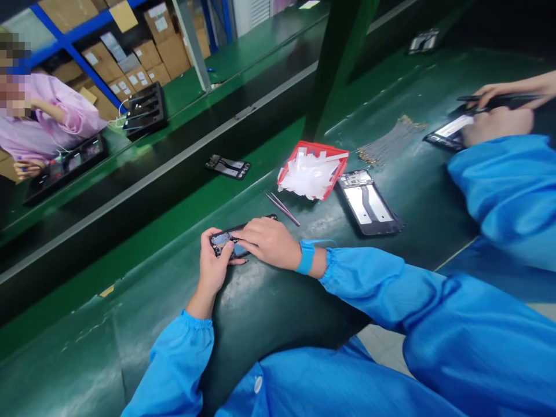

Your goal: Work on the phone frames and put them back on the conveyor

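Observation:
An opened phone [240, 249] with its inner board exposed is tilted in my hands, just above the green bench. My left hand [214, 260] grips its left end, the thumb over the board and the fingers beneath. Across the phone's upper part lies my right hand [270, 242], its fingers closed together at the board; whether a small part is between them is hidden. A blue band [306, 257] circles my right wrist. Just beyond this hand, a pair of tweezers [283, 209] rests on the bench.
A red tray [343, 156] holds white strips. Beside it lie another opened phone [369, 202] and a bundle of thin cables [388, 142]. Another phone [227, 167] sits behind. At right, a co-worker's hands [499, 124] handle a phone; another person [56, 110] sits across.

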The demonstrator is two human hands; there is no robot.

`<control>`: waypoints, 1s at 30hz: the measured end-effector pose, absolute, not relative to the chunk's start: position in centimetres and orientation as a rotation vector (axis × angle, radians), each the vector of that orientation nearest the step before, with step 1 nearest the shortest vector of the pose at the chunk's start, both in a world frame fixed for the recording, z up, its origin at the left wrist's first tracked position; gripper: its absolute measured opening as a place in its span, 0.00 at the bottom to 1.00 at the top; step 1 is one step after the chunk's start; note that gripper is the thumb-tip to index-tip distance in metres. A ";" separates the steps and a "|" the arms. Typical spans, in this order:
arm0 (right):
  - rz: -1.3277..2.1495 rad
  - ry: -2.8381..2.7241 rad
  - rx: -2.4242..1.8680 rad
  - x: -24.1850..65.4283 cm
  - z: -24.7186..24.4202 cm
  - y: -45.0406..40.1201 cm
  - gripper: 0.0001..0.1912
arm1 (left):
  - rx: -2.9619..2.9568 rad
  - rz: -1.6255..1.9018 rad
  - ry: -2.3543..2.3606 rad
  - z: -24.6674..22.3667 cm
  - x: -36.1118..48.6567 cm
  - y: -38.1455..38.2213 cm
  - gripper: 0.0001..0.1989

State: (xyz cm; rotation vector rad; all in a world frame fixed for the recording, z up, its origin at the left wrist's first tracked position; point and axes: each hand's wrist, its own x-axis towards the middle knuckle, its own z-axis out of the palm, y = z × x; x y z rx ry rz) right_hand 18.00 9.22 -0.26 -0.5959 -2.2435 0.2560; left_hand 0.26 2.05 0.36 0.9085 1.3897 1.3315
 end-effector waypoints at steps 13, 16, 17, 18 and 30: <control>0.007 -2.363 -0.540 18.5 0.7 8.9 0.14 | 0.938 1.366 1.399 0.1 0.4 1.8 0.31; -0.034 -2.334 -0.515 18.5 0.8 8.9 0.13 | 0.923 1.378 1.408 0.1 0.4 1.8 0.29; -0.051 -2.324 -0.506 18.5 0.8 8.9 0.13 | 0.917 1.377 1.408 0.1 0.5 1.8 0.29; -0.065 -2.315 -0.499 18.5 0.9 8.9 0.13 | 0.910 1.377 1.407 0.1 0.5 1.9 0.28; 0.046 -2.410 -0.557 18.5 0.8 9.1 0.16 | 0.902 1.405 1.437 0.4 0.9 1.9 0.28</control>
